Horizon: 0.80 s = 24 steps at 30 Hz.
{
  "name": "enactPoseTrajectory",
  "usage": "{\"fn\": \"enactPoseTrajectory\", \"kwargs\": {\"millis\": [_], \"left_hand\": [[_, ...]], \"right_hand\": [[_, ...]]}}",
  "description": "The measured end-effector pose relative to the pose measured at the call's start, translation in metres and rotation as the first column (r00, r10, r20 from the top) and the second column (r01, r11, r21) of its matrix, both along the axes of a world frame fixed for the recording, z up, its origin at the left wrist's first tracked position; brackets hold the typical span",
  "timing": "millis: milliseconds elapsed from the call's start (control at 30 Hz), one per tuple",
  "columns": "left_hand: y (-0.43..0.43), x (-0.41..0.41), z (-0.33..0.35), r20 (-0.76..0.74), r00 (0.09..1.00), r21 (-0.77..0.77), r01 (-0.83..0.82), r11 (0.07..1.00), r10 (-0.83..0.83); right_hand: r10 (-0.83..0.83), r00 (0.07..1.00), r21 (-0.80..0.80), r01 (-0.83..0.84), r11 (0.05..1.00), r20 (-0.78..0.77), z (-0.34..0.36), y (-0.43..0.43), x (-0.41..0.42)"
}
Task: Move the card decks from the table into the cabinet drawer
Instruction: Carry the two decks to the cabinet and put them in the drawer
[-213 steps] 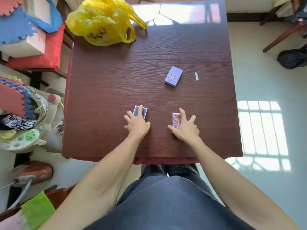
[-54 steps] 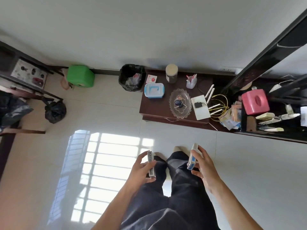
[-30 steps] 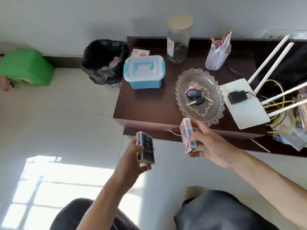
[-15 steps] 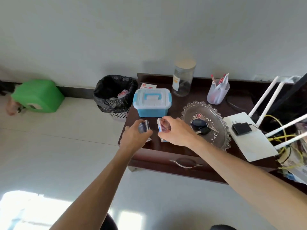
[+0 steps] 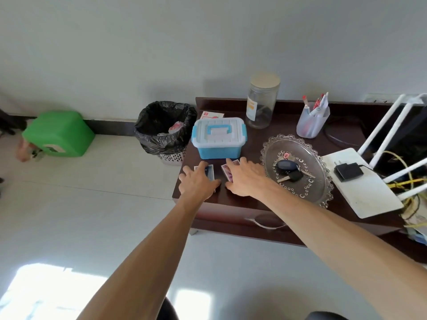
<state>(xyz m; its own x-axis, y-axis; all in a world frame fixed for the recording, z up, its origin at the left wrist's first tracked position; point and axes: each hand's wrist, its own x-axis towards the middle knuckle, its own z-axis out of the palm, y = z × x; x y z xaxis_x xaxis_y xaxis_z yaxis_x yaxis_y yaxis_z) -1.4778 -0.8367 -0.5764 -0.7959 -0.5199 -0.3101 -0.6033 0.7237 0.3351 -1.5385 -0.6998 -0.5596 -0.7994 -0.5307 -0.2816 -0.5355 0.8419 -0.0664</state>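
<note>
A blue card deck (image 5: 209, 171) and a pink-patterned card deck (image 5: 227, 173) lie flat, side by side, on the front left corner of the dark brown cabinet top (image 5: 231, 202). My left hand (image 5: 198, 183) rests over the blue deck with its fingers around it. My right hand (image 5: 245, 179) covers the pink deck the same way. Much of each deck is hidden under the hand. Below the top, the cabinet drawer (image 5: 221, 219) is closed, its metal handle (image 5: 265, 224) under my right forearm.
A blue-and-white plastic box (image 5: 219, 137) stands just behind the decks. To the right, a glass dish (image 5: 307, 188) holds keys, then comes a white router (image 5: 362, 190). A jar (image 5: 262, 100) and a pen cup (image 5: 312, 121) stand at the back. A black-lined bin (image 5: 165, 128) and a green box (image 5: 59, 132) are on the floor to the left.
I carried the two decks from the table to the cabinet. In the last half second both hands lowered them from tilted in the air to flat on the cabinet top.
</note>
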Motion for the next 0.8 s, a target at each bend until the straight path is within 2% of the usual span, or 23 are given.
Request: {"fn": "enactPoseTrajectory", "kwargs": {"millis": [100, 200, 300, 367, 467, 600, 700, 800], "left_hand": [[-0.007, 0.001, 0.01, 0.093, 0.992, 0.079, 0.076, 0.994, -0.083], [-0.023, 0.007, 0.016, 0.041, 0.997, 0.175, 0.064, 0.982, -0.073], [-0.044, 0.03, 0.009, -0.158, 0.979, 0.183, -0.102, 0.978, 0.132], [-0.055, 0.048, -0.006, -0.198, 0.942, 0.296, -0.207, 0.932, 0.272], [-0.057, 0.065, -0.029, -0.204, 0.924, 0.467, -0.199, 0.862, 0.324], [-0.056, 0.076, -0.05, -0.277, 0.87, 0.615, -0.165, 0.771, 0.408], [-0.06, 0.078, -0.059, -0.309, 0.852, 0.621, -0.156, 0.768, 0.423], [-0.063, 0.078, -0.066, -0.315, 0.846, 0.597, -0.176, 0.783, 0.43]], "right_hand": [[-0.053, 0.997, -0.153, 0.061, 0.986, 0.055, 0.025, 0.015, 0.015], [-0.144, 0.969, -0.478, 0.224, 0.849, 0.2, 0.052, 0.055, 0.038], [-0.187, 0.92, -0.695, 0.383, 0.609, 0.344, 0.061, 0.119, 0.076], [-0.197, 0.865, -0.686, 0.488, 0.541, 0.461, 0.04, 0.154, 0.102], [-0.245, 0.816, -0.569, 0.548, 0.613, 0.523, -0.024, 0.179, 0.125], [-0.28, 0.916, -0.498, 0.393, 0.773, 0.288, -0.086, 0.176, 0.127], [-0.163, 0.975, -0.409, 0.212, 0.888, 0.152, -0.106, 0.167, 0.118], [-0.085, 0.992, -0.307, 0.108, 0.946, 0.089, -0.115, 0.159, 0.112]]}}
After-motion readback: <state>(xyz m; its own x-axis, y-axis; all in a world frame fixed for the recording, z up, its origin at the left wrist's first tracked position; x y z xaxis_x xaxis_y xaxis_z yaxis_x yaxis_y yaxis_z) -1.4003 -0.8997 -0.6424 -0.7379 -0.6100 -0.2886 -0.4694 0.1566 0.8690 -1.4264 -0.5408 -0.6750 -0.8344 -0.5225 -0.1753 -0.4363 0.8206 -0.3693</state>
